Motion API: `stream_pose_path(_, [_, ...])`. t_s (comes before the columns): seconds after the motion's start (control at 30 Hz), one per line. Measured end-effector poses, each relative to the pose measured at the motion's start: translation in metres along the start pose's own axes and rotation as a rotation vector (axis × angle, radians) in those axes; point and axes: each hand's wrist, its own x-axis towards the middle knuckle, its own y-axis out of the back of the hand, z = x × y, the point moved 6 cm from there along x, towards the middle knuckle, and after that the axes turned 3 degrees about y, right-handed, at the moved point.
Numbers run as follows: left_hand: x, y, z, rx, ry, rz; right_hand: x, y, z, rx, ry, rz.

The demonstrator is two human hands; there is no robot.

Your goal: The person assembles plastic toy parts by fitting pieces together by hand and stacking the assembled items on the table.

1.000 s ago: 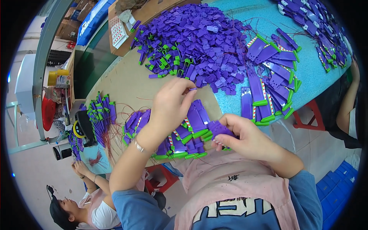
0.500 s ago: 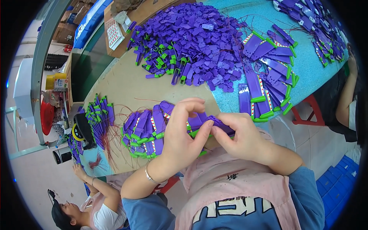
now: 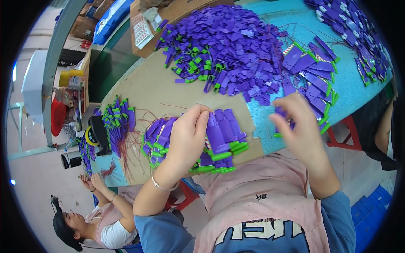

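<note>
My left hand [image 3: 188, 137] is closed, its thumb and fingertips pressed together; anything between them is hidden. Right beside it lie overlapping flat purple plastic pieces [image 3: 220, 133] with green ends, some bearing red-and-white striped stickers. More such pieces [image 3: 157, 139], trailing thin reddish wires, sit on its other side. Blurred by motion, my right hand [image 3: 301, 124] hovers at the near edge of the fanned stack of purple-and-green pieces [image 3: 314, 80] to the right. Purple shows in the gap between its thumb and fingers, but whether it grips a piece is unclear.
A big heap of small purple parts [image 3: 230, 42] fills the table's far middle. Wired purple-and-green pieces [image 3: 118, 120] lie on the left, near a black-and-yellow tape dispenser [image 3: 93, 137]. A sticker sheet [image 3: 142, 31] rests at the back. A co-worker [image 3: 90, 223] sits at left; another person's arm shows at right.
My hands have come apart. The right hand has moved right to the fanned stack, and the left hand has lowered beside the near pieces. The whole view has shifted slightly.
</note>
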Motion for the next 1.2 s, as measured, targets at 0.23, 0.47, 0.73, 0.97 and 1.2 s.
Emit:
stream_pose_path(0.23, [0.045,0.005,-0.005,0.292,-0.333,0.214,0.002,0.014,0.016,-0.552,0.026,0.142])
stream_pose_path(0.47, [0.071,-0.007,-0.013,0.328,-0.263,0.165,0.004,0.008,0.029,-0.143,-0.157,0.143])
stream_pose_path(0.73, [0.002,-0.023,0.028,-0.748,-0.072,-0.15,-0.017,-0.042,0.0,1.079,-0.302,-0.212])
stream_pose_path(0.97, [-0.014,-0.033,0.03,-0.694,-0.093,-0.227,-0.024,-0.058,-0.006,1.238,-0.384,-0.368])
stream_pose_path(1.2, [-0.024,-0.037,0.023,-0.535,0.004,-0.326,-0.038,-0.064,0.005,0.694,-0.42,-0.723])
